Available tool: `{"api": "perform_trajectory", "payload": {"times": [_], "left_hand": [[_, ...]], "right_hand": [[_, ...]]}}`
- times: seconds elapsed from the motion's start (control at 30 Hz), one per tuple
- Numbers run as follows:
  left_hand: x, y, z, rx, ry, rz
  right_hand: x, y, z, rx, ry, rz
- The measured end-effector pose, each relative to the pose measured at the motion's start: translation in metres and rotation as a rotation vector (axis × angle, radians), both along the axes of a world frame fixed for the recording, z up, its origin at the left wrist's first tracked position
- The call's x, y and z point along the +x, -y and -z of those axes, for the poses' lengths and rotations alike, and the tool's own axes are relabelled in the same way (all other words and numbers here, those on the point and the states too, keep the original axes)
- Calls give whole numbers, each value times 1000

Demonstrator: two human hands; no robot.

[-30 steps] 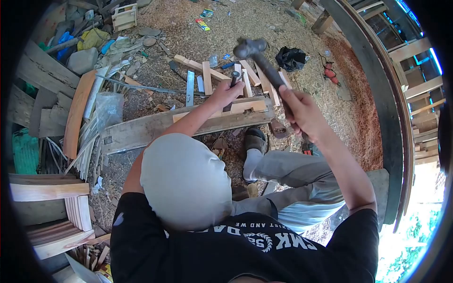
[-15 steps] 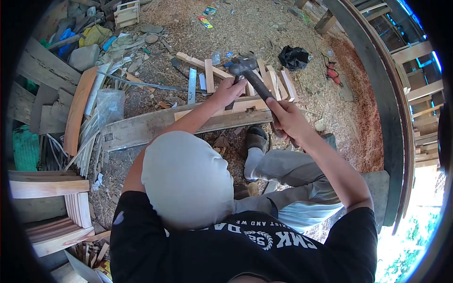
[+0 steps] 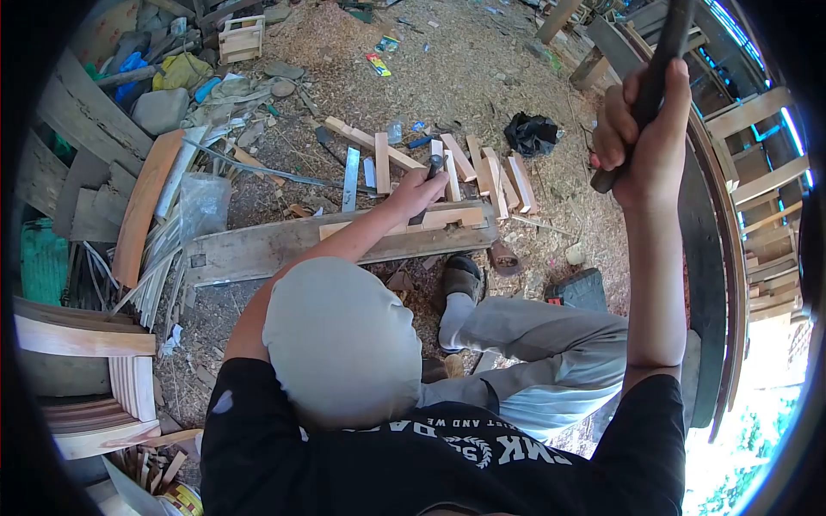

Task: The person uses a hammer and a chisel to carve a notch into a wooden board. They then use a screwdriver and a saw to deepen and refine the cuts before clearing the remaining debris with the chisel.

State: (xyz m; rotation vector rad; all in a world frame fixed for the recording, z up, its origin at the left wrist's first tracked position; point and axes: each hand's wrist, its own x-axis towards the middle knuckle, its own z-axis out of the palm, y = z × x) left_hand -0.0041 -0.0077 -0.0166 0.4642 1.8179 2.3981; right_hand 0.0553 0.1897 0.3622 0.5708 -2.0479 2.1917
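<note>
My left hand (image 3: 418,191) is closed around a chisel, whose dark handle end (image 3: 436,161) sticks up above the fist. The chisel's lower end (image 3: 418,218) meets a light wooden piece (image 3: 460,217) lying on a thick weathered plank (image 3: 275,244). A recess shows in that piece, right of the chisel. High at the right, my right hand (image 3: 644,129) grips a hammer by its dark handle (image 3: 669,47); the hammer head lies outside the view.
Several cut wood pieces (image 3: 495,182) and a metal strip (image 3: 350,179) lie beyond the plank. Further off are a black plastic bag (image 3: 532,132) and a blue object (image 3: 419,142). Stacked boards (image 3: 86,340) stand at the left, and a dark box (image 3: 578,291) sits near my leg.
My right hand has swung the hammer from just above the chisel up and to the right. My left hand still holds the chisel at about the same place.
</note>
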Motion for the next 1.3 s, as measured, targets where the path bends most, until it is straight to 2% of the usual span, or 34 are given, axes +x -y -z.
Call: {"api": "perform_trajectory", "payload": {"times": [0.03,0.1,0.17,0.23,0.27,0.33,0.37,0.43,0.57,0.93,1.03,1.1,1.17,1.23,1.3], "left_hand": [[0,0,1,-30,-4,-7],[0,1,-1,-52,-9,-18],[6,1,-10,-99,34,-12],[19,-12,-20,-143,-15,-104],[19,-13,-15,-254,-45,-136],[22,-5,-19,-253,-7,-93],[18,0,-25,-256,-3,-56],[17,-2,-19,-252,-34,-51],[12,-3,-16,-239,-78,-53],[11,-5,-6,-152,-18,-28],[10,-5,-5,-137,-39,-40],[10,-4,-6,-127,-34,-28],[10,-4,-7,-116,-31,-15],[10,-4,-7,-146,-29,-26],[10,-3,-8,-141,-22,-22]], "right_hand": [[-2,-4,5,-11,-38,-6],[-34,-40,88,560,-322,278],[23,-23,134,882,454,116],[34,-29,171,1148,402,-68],[25,-27,169,1148,383,-66],[44,-15,154,778,678,-83],[45,-13,150,769,689,-86],[44,-13,139,566,636,-97],[42,-26,131,506,628,-69],[51,-53,159,548,745,-57],[41,-55,133,538,677,-51],[29,-53,102,540,471,11],[22,-44,67,443,283,17],[21,-33,45,226,203,1],[25,-24,45,159,193,1]]}}
